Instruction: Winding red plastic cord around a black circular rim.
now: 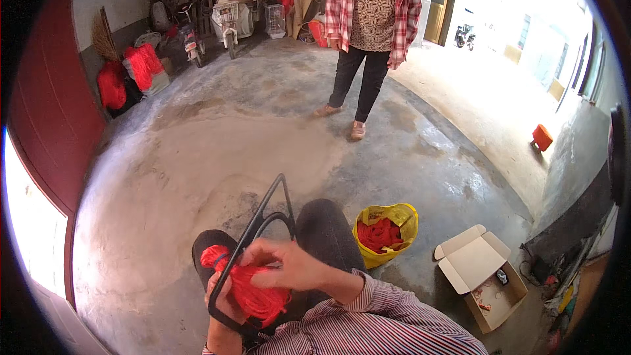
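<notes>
A bundle of red cord (259, 297) lies over my lap, its left end gathered into a tuft with a dark tie around it. My left hand (227, 299) is closed around the bundle from below, partly hidden by a black angular frame (257, 218). That frame slants across the bundle, between the cord and the view. On top, my right hand (287, 266) has its fingers bent in a pinch beside the frame and over the cord. Whatever sits between those fingertips is too small to tell.
A yellow bag (376, 260) holding red cord stands right of my knee. Beyond it lies an open cardboard box (493, 319) with small items. A person (374, 20) in a checked shirt stands ahead. Red bundles (144, 66) and parked two-wheelers (227, 26) line the back left.
</notes>
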Motion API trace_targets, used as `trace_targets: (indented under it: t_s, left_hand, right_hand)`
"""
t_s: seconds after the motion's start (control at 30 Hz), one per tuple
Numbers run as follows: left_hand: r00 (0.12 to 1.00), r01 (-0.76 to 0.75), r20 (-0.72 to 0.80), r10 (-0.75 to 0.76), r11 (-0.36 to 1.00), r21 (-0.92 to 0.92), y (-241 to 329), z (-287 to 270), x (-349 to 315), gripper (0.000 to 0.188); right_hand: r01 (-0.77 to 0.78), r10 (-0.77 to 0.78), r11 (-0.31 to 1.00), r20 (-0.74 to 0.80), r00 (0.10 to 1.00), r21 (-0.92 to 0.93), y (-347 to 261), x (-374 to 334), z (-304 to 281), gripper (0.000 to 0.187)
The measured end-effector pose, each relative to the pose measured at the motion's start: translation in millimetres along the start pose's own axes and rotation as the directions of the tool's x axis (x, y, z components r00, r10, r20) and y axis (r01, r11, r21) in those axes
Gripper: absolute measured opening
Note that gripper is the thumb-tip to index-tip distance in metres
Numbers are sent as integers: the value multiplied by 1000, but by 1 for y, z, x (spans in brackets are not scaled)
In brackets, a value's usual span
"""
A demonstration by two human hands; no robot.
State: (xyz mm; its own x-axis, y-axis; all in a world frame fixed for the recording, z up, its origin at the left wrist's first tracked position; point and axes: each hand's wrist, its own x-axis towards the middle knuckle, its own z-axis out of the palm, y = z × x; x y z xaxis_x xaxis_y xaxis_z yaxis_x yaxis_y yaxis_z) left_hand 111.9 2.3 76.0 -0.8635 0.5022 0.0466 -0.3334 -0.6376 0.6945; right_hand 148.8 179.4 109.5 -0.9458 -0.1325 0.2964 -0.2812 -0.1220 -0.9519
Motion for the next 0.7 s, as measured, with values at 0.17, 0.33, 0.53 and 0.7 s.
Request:
trace_targets:
  t_s: [0.17, 0.33, 0.53, 0.7]
  left_hand:
    - [998, 25, -56, -32, 992, -126, 9, -3, -6, 37]
    - [985, -41, -7, 170, 276, 960, 0, 21, -7, 35]
    - [975, 216, -20, -220, 970, -108, 14, 38, -11, 81]
    - [980, 193, -38, -193, 981, -3, 28, 11, -4, 75]
  right_hand:
    - [-233, 297, 769, -11, 955, 595, 43, -1, -19, 18]
    - [-329, 286, 540, 199, 937, 774, 69, 4, 4, 38]
    - [71, 408, 456, -279, 869, 887, 82, 28, -12, 38]
    - [-222, 529, 697, -280, 801, 682, 76, -11, -34, 37]
